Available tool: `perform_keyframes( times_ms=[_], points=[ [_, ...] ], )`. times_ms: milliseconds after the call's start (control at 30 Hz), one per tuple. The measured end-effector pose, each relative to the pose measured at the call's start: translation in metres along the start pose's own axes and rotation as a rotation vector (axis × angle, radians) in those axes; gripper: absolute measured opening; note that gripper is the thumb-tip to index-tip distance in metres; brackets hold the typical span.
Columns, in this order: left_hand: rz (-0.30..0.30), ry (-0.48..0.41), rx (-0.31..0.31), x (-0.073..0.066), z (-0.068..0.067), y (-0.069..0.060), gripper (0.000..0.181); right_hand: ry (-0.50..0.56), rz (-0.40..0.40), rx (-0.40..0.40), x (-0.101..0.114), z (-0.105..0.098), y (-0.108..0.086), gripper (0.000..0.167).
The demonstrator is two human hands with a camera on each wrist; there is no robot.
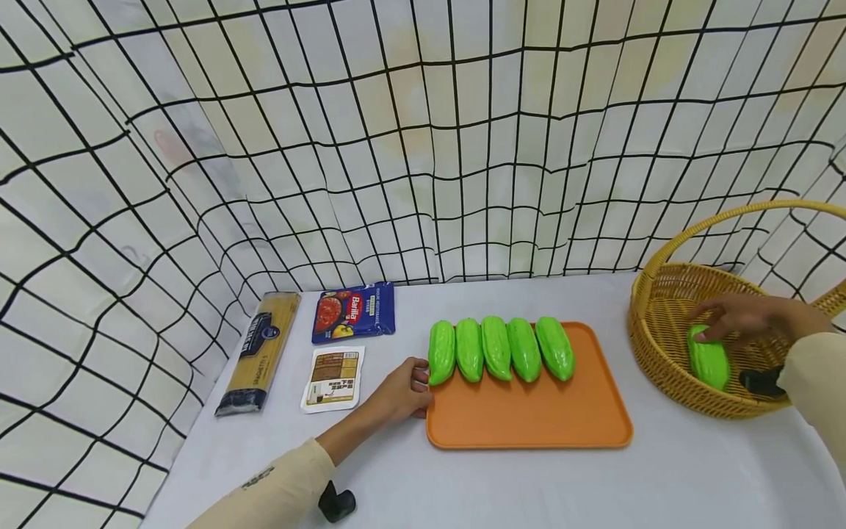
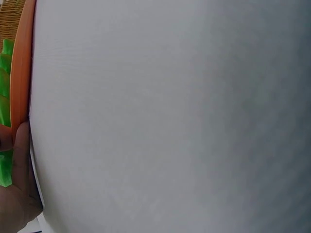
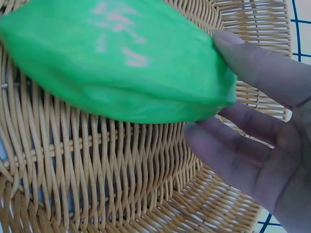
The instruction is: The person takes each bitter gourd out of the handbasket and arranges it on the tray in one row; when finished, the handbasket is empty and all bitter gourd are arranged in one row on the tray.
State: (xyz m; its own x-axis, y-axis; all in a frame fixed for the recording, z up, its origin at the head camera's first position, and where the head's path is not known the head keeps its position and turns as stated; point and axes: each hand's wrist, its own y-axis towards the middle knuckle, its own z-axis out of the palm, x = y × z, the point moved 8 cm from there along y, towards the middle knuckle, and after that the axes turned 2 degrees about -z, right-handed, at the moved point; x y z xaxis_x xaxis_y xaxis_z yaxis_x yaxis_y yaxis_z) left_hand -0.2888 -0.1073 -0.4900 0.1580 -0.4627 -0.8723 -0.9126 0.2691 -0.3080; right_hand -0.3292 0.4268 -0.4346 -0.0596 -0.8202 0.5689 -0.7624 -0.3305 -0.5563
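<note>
On the orange tray [image 1: 529, 422] several bright green, ridged gourds [image 1: 496, 349] lie side by side along the back. My left hand [image 1: 405, 391] holds the tray's left rim, with a finger inside and the thumb along the outer side in the left wrist view. Over at the right, my right hand [image 1: 743, 316] is inside a wicker basket [image 1: 644, 345]. It grips one end of a green gourd [image 3: 121, 63] there, thumb on top and the other fingers below and beside it. The palm side shows in the right wrist view.
Left of the tray lie a spaghetti pack [image 1: 259, 353], a blue Barilla pouch [image 1: 353, 312] and a white-and-brown packet [image 1: 333, 378]. The basket's tall handle [image 1: 687, 235] arches over the right hand. A black grid net [image 1: 463, 147] stands behind the white table.
</note>
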Motion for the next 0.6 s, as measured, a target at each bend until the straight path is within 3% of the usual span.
perform_keyframes(
  times_ms=[233, 600],
  points=[
    [0.008, -0.025, 0.008, 0.000, 0.002, 0.001, 0.069, -0.029, -0.028, -0.053, 0.007, -0.003, 0.004, 0.079],
    [0.000, -0.023, 0.000, 0.001, 0.001, 0.002, 0.068, 0.066, 0.047, 0.040, 0.002, 0.009, -0.001, 0.096]
  ],
)
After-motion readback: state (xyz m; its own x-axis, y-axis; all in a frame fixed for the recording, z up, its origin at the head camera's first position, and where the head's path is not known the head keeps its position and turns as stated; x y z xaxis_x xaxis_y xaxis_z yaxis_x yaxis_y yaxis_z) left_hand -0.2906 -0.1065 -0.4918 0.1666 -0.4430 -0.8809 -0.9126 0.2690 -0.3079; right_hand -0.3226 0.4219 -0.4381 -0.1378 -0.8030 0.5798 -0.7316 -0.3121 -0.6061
